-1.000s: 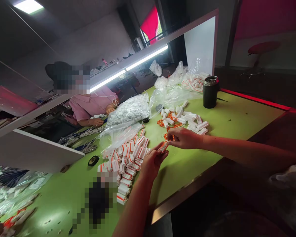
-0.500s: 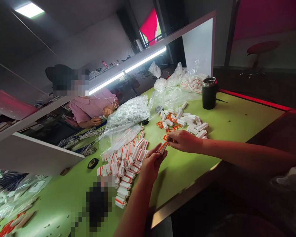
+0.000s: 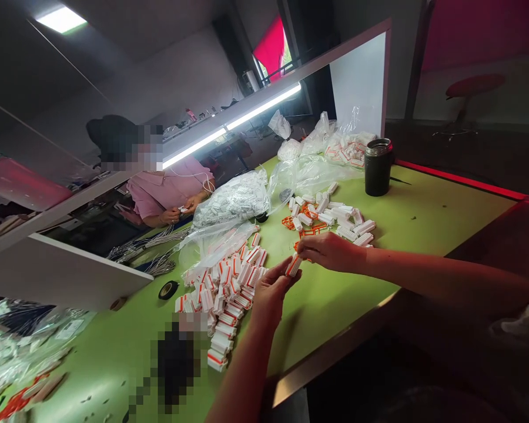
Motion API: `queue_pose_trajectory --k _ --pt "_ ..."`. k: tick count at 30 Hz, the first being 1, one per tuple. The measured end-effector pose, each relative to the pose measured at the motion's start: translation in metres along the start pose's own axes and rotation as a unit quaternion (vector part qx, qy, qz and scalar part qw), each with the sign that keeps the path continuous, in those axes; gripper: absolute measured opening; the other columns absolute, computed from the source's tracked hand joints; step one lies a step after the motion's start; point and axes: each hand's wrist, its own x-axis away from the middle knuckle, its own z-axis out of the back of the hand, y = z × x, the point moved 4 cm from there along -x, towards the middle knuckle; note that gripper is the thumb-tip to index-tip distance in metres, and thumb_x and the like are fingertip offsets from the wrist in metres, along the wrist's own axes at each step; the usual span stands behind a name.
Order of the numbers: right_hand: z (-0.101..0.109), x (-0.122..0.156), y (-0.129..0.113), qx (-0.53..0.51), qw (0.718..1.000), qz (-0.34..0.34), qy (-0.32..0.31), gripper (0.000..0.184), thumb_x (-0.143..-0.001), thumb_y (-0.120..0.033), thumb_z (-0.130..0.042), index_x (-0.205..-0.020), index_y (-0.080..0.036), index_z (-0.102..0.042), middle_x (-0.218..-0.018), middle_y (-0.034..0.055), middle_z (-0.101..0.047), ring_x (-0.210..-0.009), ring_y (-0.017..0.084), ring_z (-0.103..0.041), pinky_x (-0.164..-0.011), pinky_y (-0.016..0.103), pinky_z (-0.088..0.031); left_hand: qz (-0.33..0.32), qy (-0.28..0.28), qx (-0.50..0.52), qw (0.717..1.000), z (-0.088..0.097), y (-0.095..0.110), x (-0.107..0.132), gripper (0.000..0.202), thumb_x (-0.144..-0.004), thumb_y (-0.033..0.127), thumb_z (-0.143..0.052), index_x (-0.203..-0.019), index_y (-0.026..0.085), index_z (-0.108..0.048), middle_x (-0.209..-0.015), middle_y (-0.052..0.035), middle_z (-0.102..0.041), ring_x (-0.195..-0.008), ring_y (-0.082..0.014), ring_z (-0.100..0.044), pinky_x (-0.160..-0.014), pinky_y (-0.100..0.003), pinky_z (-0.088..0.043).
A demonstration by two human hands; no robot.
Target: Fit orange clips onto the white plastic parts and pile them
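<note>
Hands meet low over the bench point(image 3: 423, 217) near its front edge. On my feed the left hand point(image 3: 271, 291) grips a white connector point(image 3: 293, 265) w/ orange end, fingers closed round its lower half. The right hand point(image 3: 330, 251) pinches its upper tip. Long axis tilts up-right, twd the right hand. Banded pile point(image 3: 227, 288) just left, plain housings point(image 3: 346, 220) beyond. Clear bag point(image 3: 231, 200) holds white parts. Flask point(image 3: 377, 167) contents hidden.
</note>
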Motion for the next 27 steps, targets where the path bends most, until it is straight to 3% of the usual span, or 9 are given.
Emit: queue_pose_trajectory --k 6,11,14,17,20,23,27 --pt "0.003 -0.002 0.001 -0.006 0.999 -0.023 -0.03 0.014 -0.093 -0.022 -0.052 -0.089 -0.017 -0.065 -0.071 0.0004 -0.064 -0.065 0.012 -0.057 -0.064 0.022 -0.041 -0.041 -0.012 -0.069 0.997 0.002 0.003 0.001 0.044 -0.061 0.02 -0.081 -0.105 0.018 -0.077 -0.097 -0.0076 -0.078 -0.087 -0.0246 -0.073 -0.093 -0.041 -0.054" --pt "0.003 0.0 -0.002 0.054 0.998 -0.012 -0.017 0.009 -0.09 -0.023 -0.058 -0.094 -0.016 -0.063 -0.068 0.0005 -0.064 -0.062 0.012 -0.055 -0.06 0.022 -0.037 -0.074 -0.012 -0.149 0.986 0.003 0.001 0.004 0.042 -0.063 0.016 -0.078 -0.105 0.019 -0.078 -0.093 -0.0056 -0.078 -0.088 -0.0244 -0.072 -0.09 -0.037 -0.054" --pt "0.002 0.0 -0.001 0.061 0.998 -0.004 -0.017 0.012 -0.09 -0.026 -0.059 -0.096 -0.017 -0.063 -0.067 0.0006 -0.063 -0.061 0.013 -0.055 -0.059 0.023 -0.037 -0.063 -0.017 -0.129 0.989 0.001 -0.001 0.003 0.041 -0.064 0.015 -0.076 -0.104 0.018 -0.078 -0.093 -0.0053 -0.078 -0.088 -0.0241 -0.071 -0.092 -0.039 -0.054" --pt "0.0 -0.002 0.005 -0.046 0.998 -0.03 -0.03 0.017 -0.092 -0.032 -0.056 -0.098 -0.017 -0.061 -0.072 0.0012 -0.064 -0.064 0.013 -0.059 -0.061 0.023 -0.042 -0.024 -0.018 -0.013 0.999 0.0 -0.002 -0.002 0.037 -0.064 0.016 -0.075 -0.101 0.016 -0.078 -0.095 -0.0072 -0.078 -0.086 -0.0228 -0.072 -0.097 -0.044 -0.052" --pt "-0.009 -0.002 0.012 -0.202 0.975 -0.075 -0.048 0.024 -0.088 -0.033 -0.059 -0.106 -0.018 -0.056 -0.083 0.0018 -0.066 -0.067 0.012 -0.064 -0.063 0.024 -0.05 0.007 -0.036 0.074 0.997 -0.001 -0.003 -0.007 0.042 -0.064 0.013 -0.073 -0.106 0.018 -0.076 -0.109 -0.0079 -0.075 -0.097 -0.0223 -0.071 -0.105 -0.044 -0.047" --pt "-0.017 -0.003 0.015 -0.304 0.948 -0.092 -0.038 0.027 -0.082 -0.03 -0.064 -0.104 -0.019 -0.053 -0.087 0.0012 -0.066 -0.074 0.013 -0.065 -0.069 0.027 -0.054 0.038 -0.067 0.09 0.993 -0.002 -0.006 -0.008 0.047 -0.066 0.009 -0.071 -0.112 0.018 -0.073 -0.121 -0.0075 -0.071 -0.107 -0.0231 -0.068 -0.109 -0.041 -0.044" --pt "-0.021 -0.004 0.017 -0.37 0.921 -0.108 -0.051 0.027 -0.077 -0.025 -0.067 -0.1 -0.019 -0.054 -0.085 0.0001 -0.066 -0.078 0.014 -0.066 -0.072 0.028 -0.055 0.075 -0.094 0.097 0.988 -0.005 -0.011 -0.007 0.047 -0.065 0.007 -0.071 -0.112 0.016 -0.072 -0.113 -0.0076 -0.074 -0.107 -0.0239 -0.069 -0.108 -0.039 -0.045"
